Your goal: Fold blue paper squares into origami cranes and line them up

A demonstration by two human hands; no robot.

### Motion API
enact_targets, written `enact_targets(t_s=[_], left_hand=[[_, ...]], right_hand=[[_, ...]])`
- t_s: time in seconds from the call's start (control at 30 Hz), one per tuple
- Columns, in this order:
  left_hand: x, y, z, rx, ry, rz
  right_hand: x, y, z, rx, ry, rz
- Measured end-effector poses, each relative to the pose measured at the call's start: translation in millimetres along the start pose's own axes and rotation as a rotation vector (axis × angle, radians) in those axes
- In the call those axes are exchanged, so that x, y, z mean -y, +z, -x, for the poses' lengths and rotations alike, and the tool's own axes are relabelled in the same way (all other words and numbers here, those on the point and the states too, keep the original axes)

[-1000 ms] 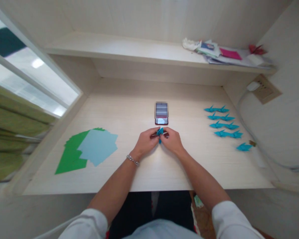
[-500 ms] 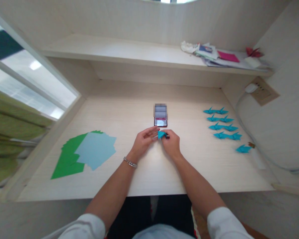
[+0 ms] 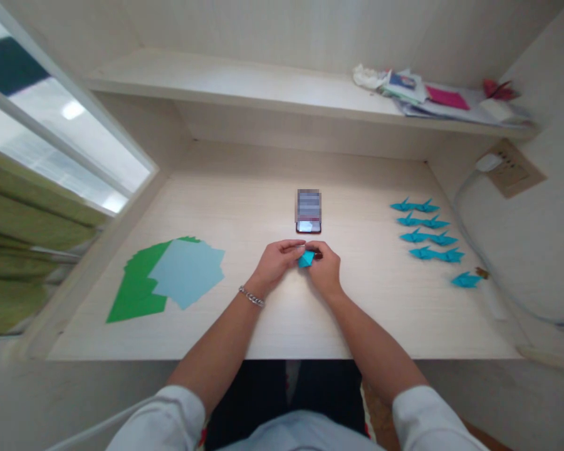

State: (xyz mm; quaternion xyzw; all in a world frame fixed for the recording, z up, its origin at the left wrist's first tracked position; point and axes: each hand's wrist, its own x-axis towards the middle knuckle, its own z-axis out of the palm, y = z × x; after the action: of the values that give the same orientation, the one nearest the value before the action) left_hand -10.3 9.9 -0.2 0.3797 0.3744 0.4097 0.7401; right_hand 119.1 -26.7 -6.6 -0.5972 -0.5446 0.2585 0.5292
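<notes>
A small folded piece of teal paper [image 3: 306, 259] sits between both hands above the middle of the pale wooden desk [image 3: 282, 313]. My left hand [image 3: 278, 264] pinches its left side, fingers curled. My right hand [image 3: 326, 269] grips its right side, fingers closed round it. A phone [image 3: 309, 211] lies flat just beyond the hands.
A fan of green and light blue paper sheets [image 3: 169, 279] lies at the left. Several finished teal paper cranes [image 3: 425, 230] stand in rows at the right, one more [image 3: 465, 280] apart below them. A shelf [image 3: 244, 88] above holds papers [image 3: 432, 100]. A wall socket [image 3: 510, 169] with cable is at the right.
The left hand's fingers, spread half a second ago, have closed onto the teal paper again. The paper has turned a little between the hands. The view shifted slightly.
</notes>
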Motion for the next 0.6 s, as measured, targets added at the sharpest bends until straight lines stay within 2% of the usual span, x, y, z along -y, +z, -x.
enact_targets(t_s=[0.17,0.33,0.47,0.6], left_hand=[[-1.7,-4.4,0.2,-0.037,0.010,-0.026],[-3.3,-6.6,1.2,0.043,0.044,-0.011],[-3.5,-5.2,2.8,0.089,0.055,-0.009],[-5.4,-5.6,3.5,0.110,0.047,0.003]], right_hand=[[2.8,2.7,0.7,-0.044,0.067,-0.070],[4.9,1.2,1.2,-0.082,0.014,-0.056],[6.6,-1.7,1.4,-0.059,-0.066,-0.017],[7.4,-1.4,1.2,-0.039,-0.040,-0.026]])
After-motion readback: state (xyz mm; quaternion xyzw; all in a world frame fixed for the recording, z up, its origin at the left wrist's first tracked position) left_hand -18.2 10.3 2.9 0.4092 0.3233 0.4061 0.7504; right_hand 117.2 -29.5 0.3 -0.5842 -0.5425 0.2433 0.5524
